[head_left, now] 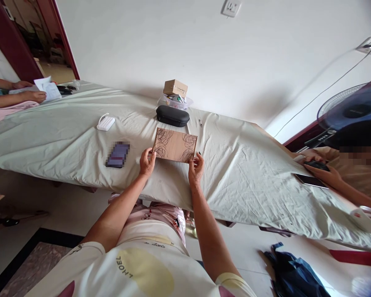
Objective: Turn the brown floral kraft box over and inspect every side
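Between my two hands is a flat brown board or shallow box [174, 144], with dark swirling line drawings at its corners. My left hand [147, 162] is closed on its near left corner, thumb and fingers at the edge. At the near right corner, my right hand [196, 167] grips it the same way. A small dark spot shows by the right fingertips; I cannot make out what it is. Just beyond the board lies a black zippered case [172, 116]. To the left of my left hand is a phone [118, 154] with a blurred screen.
A pale cloth [235, 165] covers the table. Behind the case, a clear plastic tub [185, 102] holds small items and a cardboard box [175, 88]. A white corded device [106, 122] lies left. People sit at both ends; a fan [355, 109] stands right.
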Action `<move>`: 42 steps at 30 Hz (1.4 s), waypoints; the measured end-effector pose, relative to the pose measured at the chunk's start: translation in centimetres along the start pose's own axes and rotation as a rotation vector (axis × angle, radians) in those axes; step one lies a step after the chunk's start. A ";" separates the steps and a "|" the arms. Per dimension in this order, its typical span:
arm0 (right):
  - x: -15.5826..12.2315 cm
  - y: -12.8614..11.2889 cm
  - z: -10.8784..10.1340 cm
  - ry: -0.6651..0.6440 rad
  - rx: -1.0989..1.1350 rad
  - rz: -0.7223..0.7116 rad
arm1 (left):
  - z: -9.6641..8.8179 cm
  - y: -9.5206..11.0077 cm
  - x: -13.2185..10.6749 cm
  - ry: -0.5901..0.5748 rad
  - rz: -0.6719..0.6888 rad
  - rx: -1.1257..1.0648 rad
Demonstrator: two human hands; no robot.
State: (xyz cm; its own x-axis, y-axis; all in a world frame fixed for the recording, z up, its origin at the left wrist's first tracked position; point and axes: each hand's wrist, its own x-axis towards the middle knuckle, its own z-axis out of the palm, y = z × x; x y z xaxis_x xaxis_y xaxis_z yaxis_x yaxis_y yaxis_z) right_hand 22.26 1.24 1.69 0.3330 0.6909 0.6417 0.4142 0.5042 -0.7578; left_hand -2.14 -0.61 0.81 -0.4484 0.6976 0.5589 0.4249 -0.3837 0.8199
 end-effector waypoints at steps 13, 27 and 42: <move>-0.2 -0.5 -0.2 -0.063 -0.062 -0.087 | 0.1 0.4 -0.3 -0.143 0.138 0.149; -1.8 -2.9 1.7 -0.380 -0.603 -0.485 | 1.4 3.4 -1.6 -0.408 0.453 0.479; -0.6 -1.0 0.8 -0.225 -0.502 -0.338 | 1.9 3.8 -1.4 -0.472 0.438 0.513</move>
State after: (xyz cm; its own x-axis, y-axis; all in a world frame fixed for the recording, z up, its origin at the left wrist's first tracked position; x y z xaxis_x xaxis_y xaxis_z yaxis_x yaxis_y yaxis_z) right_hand 20.94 0.69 1.96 -0.0483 0.6558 0.7534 0.8292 0.4469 -0.3359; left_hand 1.56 -1.89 2.88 0.1706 0.7739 0.6099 0.8424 -0.4357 0.3172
